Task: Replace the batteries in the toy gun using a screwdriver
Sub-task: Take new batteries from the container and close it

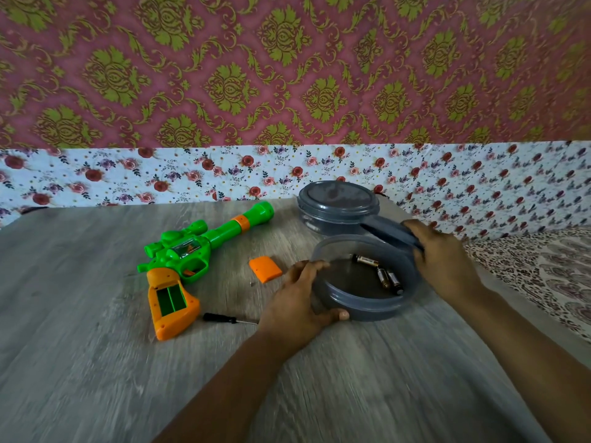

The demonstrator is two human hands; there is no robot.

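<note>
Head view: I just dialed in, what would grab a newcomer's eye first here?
The green-and-orange toy gun lies left of centre on the table, battery bay open and empty, its orange cover and a screwdriver nearby. At right, the left hand steadies a grey container holding batteries while the right hand holds its lid.

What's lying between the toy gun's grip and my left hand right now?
In the head view, the screwdriver lies on the table between the toy gun and left hand.
</note>
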